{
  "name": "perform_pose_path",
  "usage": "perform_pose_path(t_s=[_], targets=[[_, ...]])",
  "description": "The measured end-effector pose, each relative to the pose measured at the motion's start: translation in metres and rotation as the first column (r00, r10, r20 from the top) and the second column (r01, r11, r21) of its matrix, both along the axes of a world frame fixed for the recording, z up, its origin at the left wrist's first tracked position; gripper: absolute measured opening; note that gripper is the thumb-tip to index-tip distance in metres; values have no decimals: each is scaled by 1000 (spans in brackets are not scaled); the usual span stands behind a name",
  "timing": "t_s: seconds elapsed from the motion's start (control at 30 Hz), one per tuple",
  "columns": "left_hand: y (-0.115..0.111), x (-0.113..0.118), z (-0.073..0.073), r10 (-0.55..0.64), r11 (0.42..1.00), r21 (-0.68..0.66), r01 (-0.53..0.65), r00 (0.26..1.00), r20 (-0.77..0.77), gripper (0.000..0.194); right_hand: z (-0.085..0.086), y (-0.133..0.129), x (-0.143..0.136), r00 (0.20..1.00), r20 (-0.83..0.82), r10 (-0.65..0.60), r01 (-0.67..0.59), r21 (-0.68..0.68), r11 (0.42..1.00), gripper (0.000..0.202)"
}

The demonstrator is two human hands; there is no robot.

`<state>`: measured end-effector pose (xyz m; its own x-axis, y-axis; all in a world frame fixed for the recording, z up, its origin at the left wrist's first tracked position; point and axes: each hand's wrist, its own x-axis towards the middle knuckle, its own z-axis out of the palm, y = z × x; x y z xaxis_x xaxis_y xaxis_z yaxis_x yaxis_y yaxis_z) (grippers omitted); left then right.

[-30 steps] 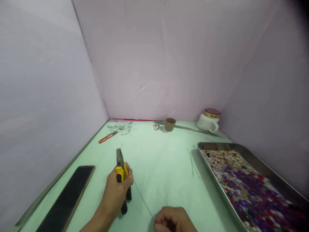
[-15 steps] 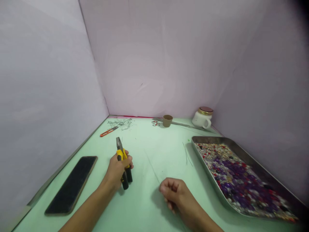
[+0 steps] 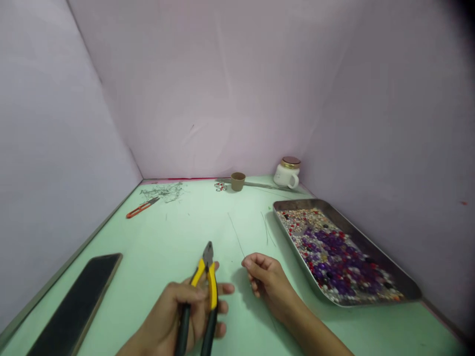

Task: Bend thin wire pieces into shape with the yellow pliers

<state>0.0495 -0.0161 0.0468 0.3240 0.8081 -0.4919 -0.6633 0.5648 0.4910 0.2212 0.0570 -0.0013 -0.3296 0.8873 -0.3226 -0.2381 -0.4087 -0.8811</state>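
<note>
Yellow-and-black pliers [image 3: 213, 287] lie across the palm and fingers of my left hand [image 3: 185, 306], their handles spread and their jaws pointing away from me. My right hand [image 3: 265, 277] pinches a thin wire [image 3: 236, 235] between thumb and fingertips. The wire slants up and to the left from the pinch. Two more thin wires [image 3: 266, 228] rest on the table beyond my right hand, near the tray.
A metal tray of beads [image 3: 374, 232] is at the right. A black phone [image 3: 79, 301] lies at the left. Farther back are orange snips [image 3: 141, 207], wire scraps [image 3: 163, 191], a small brown cup [image 3: 238, 182], a few beads [image 3: 220, 186] and a lidded white mug [image 3: 287, 175].
My left hand has come nearer, turned the pliers and loosened its fingers, and the plier handles have spread. The view has shifted right. My right hand still pinches the wire.
</note>
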Motion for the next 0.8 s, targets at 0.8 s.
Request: perform_pose_path(t_s=[0.8], targets=[[4,-24,-69,-280,906,32,422,656,-701,51,6,5,10,981,90,175,-177,21,984,20]])
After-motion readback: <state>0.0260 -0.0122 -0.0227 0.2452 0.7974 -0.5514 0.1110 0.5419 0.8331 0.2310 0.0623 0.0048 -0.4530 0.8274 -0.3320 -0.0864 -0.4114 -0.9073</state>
